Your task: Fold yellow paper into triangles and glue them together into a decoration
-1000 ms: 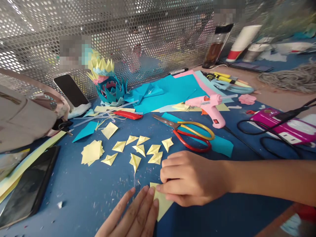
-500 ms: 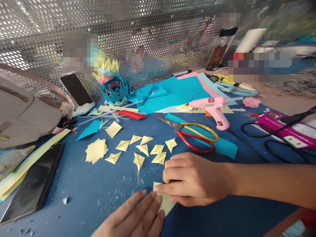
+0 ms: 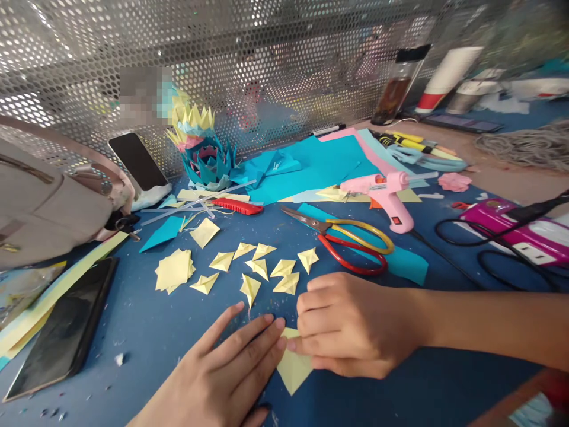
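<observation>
A small pale-yellow square of paper (image 3: 293,372) lies on the blue tabletop near the front, a crease running through it. My left hand (image 3: 235,362) rests flat on the table with fingers stretched and spread, its fingertips at the paper's left edge. From the right, my right hand (image 3: 351,326) is closed over the paper's right side with curled fingers, which hide that part. Beyond my hands lie several folded yellow paper pieces (image 3: 285,284). A stack of yellow squares (image 3: 173,270) sits to their left, with one loose square (image 3: 205,233) behind it.
Scissors (image 3: 351,237), a pink glue gun (image 3: 382,193) and a red cutter (image 3: 237,206) lie farther back. Blue paper (image 3: 311,166) and a folded-paper model (image 3: 207,157) stand near the perforated panel. A phone (image 3: 62,332) lies left; a magenta power strip (image 3: 511,231) with cables is right.
My left hand has moved up and its fingers have spread, uncovering more of the paper's lower corner. The paper has turned a little. My right hand stays nearly in place.
</observation>
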`<state>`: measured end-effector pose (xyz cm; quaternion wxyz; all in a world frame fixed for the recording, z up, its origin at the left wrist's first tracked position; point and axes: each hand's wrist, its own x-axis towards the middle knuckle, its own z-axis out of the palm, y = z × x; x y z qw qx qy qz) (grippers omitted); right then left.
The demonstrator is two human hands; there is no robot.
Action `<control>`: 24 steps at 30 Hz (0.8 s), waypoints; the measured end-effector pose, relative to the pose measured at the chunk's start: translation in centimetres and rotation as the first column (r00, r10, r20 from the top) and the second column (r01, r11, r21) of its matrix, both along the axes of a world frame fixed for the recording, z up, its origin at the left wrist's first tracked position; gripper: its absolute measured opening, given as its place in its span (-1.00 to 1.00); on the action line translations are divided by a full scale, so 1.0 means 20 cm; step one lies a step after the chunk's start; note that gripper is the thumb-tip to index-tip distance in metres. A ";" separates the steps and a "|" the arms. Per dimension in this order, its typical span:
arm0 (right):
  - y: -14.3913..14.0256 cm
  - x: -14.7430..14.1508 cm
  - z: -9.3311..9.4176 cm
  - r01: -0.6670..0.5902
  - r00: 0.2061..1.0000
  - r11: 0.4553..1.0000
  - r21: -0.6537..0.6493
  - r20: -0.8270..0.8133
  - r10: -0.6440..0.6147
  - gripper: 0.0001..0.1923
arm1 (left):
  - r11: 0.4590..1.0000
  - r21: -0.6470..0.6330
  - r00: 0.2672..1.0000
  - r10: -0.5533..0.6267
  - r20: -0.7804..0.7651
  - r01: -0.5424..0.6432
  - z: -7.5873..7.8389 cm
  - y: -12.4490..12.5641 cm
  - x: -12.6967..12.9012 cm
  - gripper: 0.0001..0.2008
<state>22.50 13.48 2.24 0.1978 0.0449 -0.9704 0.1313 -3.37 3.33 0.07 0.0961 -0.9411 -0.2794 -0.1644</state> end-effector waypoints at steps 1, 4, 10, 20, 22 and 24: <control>0.01 0.00 0.00 -0.005 1.000 1.000 -0.013 -0.005 0.005 -0.76 | 1.000 -0.009 1.000 -0.019 -0.002 0.019 0.01 0.00 -0.01 -0.59; 0.04 0.02 0.01 -0.024 1.000 0.998 -0.064 -0.010 0.023 -0.78 | 0.999 -0.015 0.999 -0.041 0.015 0.041 0.01 0.00 -0.02 -0.60; 0.09 0.03 0.02 -0.044 0.999 0.999 -0.023 0.025 0.045 -0.79 | 0.998 -0.047 0.999 -0.035 0.005 0.035 0.03 -0.01 -0.01 -0.58; 0.08 0.03 0.01 -0.028 1.000 0.999 0.021 0.014 0.028 -0.79 | 0.990 -0.137 0.993 -0.051 -0.107 0.037 0.20 0.01 0.01 -0.61; 0.07 0.02 0.01 -0.015 0.999 1.000 0.005 0.038 0.014 -0.78 | 0.991 -0.133 0.994 -0.047 -0.101 0.033 0.17 0.01 0.01 -0.61; 0.06 0.01 0.01 -0.002 0.998 0.999 -0.049 0.064 0.006 -0.79 | 0.991 -0.130 0.996 -0.036 -0.079 0.025 0.10 0.00 0.01 -0.61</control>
